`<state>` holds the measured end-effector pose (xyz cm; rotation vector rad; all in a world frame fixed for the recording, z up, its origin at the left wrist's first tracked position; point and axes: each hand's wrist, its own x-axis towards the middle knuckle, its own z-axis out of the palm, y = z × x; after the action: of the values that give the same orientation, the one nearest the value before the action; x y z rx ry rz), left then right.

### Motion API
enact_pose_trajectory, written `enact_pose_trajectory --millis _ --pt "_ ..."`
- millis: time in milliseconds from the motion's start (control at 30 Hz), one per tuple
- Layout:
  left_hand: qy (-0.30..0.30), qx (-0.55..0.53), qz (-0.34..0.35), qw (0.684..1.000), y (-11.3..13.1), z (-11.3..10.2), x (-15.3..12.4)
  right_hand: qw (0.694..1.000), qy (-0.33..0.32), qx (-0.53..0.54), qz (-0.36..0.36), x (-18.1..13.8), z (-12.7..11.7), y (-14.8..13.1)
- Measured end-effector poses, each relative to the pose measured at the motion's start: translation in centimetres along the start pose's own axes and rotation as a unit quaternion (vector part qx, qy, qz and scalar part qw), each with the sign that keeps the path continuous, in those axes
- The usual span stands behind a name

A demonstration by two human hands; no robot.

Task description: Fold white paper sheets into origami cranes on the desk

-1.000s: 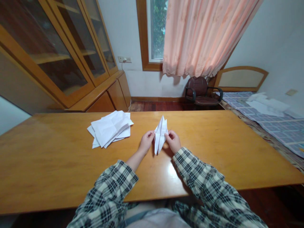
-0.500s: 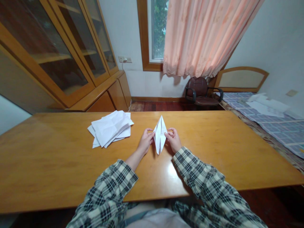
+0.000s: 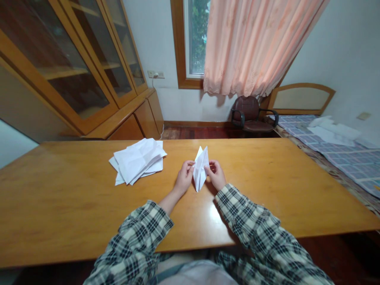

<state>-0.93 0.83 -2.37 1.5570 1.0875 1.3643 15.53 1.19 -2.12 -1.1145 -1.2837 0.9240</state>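
A white folded paper figure (image 3: 200, 168), pointed at both ends, is held just above the wooden table (image 3: 71, 206) in the middle of the view. My left hand (image 3: 184, 177) pinches its left side and my right hand (image 3: 216, 175) pinches its right side. Both hands have their fingers closed on the paper. Plaid sleeves cover both forearms.
A loose pile of white paper sheets (image 3: 138, 160) lies on the table to the left of my hands. Behind the table are a glass-door wooden cabinet (image 3: 74, 71), a dark office chair (image 3: 252, 114), a pink curtain (image 3: 252, 43) and a bed (image 3: 341, 150) at right.
The paper figure has been pressed narrower between my hands, which have come slightly closer together; its upper tip now leans a little to the right.
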Motion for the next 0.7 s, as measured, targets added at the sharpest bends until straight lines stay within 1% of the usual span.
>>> enact_pose_trajectory --millis 133,267,433,633,700 --pt "-0.02 0.004 -0.003 1.0 0.5 0.0 -0.1 0.994 0.035 -0.086 -0.059 0.0 -0.2 -0.5" --pt "-0.041 -0.016 -0.024 0.999 1.3 0.1 -0.1 0.988 0.066 -0.107 -0.092 -0.1 -0.5 -1.2" --pt "-0.051 -0.057 -0.044 0.996 2.0 0.3 -0.4 0.988 0.057 -0.082 -0.118 -0.2 -0.8 -2.0" --pt "-0.076 -0.124 -0.107 0.984 1.9 0.4 -0.2 0.984 0.044 -0.082 -0.154 -0.3 -1.0 -2.3" --pt "-0.083 -0.145 -0.115 0.979 1.8 0.5 -0.1 0.985 0.037 -0.083 -0.146 -0.4 -1.0 -2.2"
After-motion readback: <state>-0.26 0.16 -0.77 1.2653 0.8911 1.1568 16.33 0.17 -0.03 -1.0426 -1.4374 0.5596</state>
